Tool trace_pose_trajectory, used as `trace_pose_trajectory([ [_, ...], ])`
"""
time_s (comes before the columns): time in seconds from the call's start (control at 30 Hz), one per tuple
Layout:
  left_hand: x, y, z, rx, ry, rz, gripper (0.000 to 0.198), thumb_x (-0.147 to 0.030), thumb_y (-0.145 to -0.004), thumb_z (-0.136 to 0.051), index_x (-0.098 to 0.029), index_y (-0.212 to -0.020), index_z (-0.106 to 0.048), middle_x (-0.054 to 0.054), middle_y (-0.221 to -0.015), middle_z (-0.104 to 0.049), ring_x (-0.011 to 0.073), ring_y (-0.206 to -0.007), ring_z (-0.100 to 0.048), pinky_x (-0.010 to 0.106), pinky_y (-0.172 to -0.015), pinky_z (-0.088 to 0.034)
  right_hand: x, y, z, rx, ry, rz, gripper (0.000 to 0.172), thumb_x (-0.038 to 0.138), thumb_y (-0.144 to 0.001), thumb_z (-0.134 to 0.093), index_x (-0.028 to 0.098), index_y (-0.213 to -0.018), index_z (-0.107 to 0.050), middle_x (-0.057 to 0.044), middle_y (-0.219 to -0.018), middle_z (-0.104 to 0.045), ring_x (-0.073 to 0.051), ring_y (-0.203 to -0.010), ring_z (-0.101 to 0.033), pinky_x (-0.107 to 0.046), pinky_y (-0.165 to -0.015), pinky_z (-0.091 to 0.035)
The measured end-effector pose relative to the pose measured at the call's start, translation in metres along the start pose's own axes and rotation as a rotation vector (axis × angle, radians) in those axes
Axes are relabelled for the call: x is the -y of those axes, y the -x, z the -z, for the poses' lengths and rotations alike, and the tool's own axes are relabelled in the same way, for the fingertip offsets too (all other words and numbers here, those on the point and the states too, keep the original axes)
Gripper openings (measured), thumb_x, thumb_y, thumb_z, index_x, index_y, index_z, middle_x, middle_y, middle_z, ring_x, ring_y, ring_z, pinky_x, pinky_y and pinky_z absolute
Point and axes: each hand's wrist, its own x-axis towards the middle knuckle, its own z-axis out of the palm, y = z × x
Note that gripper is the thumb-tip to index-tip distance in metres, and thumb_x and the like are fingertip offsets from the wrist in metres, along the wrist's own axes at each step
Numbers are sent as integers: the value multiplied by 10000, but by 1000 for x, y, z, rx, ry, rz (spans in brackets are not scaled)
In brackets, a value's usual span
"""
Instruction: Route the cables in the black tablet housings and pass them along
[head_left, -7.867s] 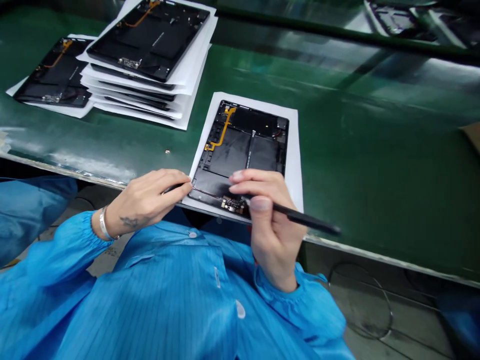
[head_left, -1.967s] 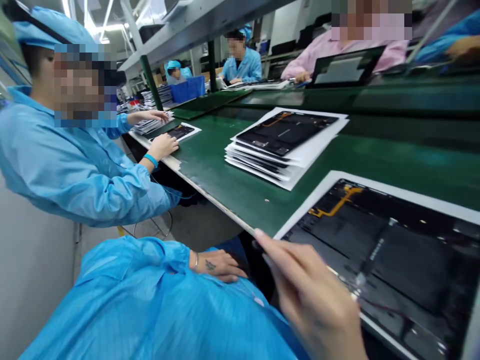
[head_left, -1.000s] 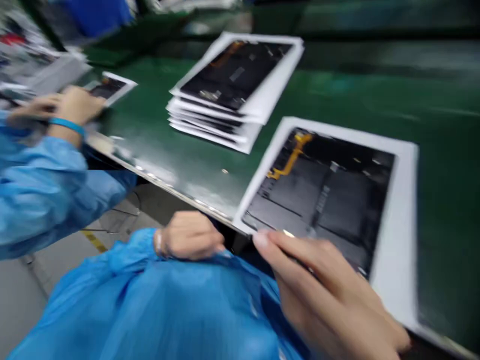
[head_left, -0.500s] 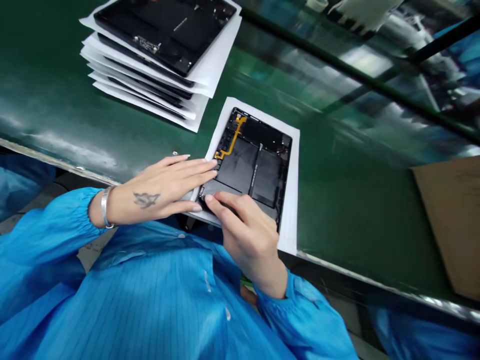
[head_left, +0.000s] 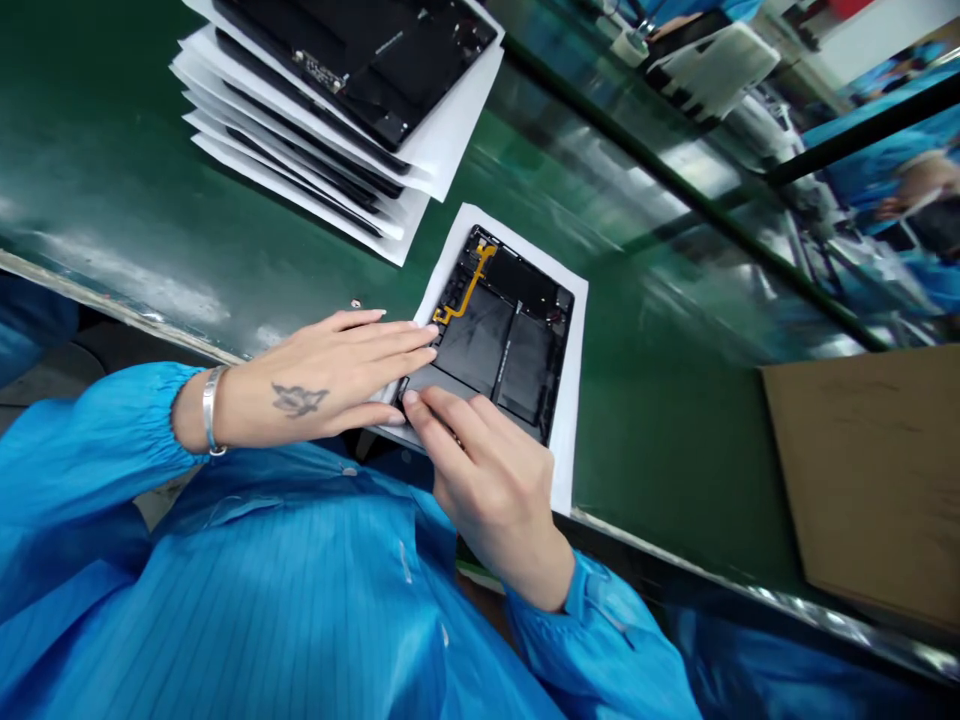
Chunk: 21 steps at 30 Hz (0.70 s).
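Observation:
A black open device casing (head_left: 510,330) lies on a white sheet (head_left: 564,440) at the bench edge, with an orange flex cable (head_left: 471,290) along its left side. My left hand (head_left: 337,375) lies flat, fingers outstretched, the fingertips on the casing's left edge. Over the casing's near left corner, my right hand (head_left: 495,475) has its thumb and index finger pressed close together at a small spot. Whatever those fingers hold, if anything, is hidden.
A stack of similar black casings (head_left: 360,60) with white sheets between them stands at the upper left of the green bench (head_left: 660,430). A cardboard box (head_left: 870,470) is at the right. Behind a dark rail, a person's hand (head_left: 926,180) and blue sleeve show.
The camera view has shifted, so the cardboard box and the background show more. Both hands stay at the same places on the casing, my right hand slightly turned.

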Motion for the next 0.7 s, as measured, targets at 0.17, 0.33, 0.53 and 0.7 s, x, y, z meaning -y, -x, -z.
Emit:
trace_pose_trajectory([
  [0.17, -1, 1, 0, 5, 3, -8, 542, -435, -1053, -410, -200, -1540, -367, 66, -1634, -342, 204, -1521, -319, 407, -1275, -208, -2, -6, 3, 70, -43, 24, 253, 119, -1015, -443, 151, -970, -690, -57, -939, -715, -148, -720, -519, -309, -579, -381],
  [0.33, 7, 1, 0, 1, -66, 8, 582, -490, -1050, -388, -202, -1554, -343, 94, -1612, -378, 199, -1510, -344, 412, -1255, -272, -15, -2, -11, 9, -121, 25, 301, 77, -1002, -396, 158, -1064, -679, -55, -1017, -731, -155, -803, -562, -290, -624, -431],
  [0.53, 7, 7, 6, 30, -44, 59, 630, -595, -1004, -427, -324, -1562, -320, 29, -1638, -330, 243, -1509, -348, 497, -1261, -258, -17, 39, -13, -285, -239, -317, 349, 53, -974, -436, 168, -1218, -658, -81, -1158, -726, -168, -1003, -640, -301, -859, -545],
  [0.7, 29, 8, -9, -13, -58, 57, 665, -505, -962, -518, -508, -1554, -214, -86, -1626, -320, 311, -1476, -395, 570, -1229, -314, -8, 72, -12, -285, -274, -450, 415, 47, -970, -412, 214, -1270, -645, -56, -1219, -706, -143, -1111, -642, -269, -942, -552],
])
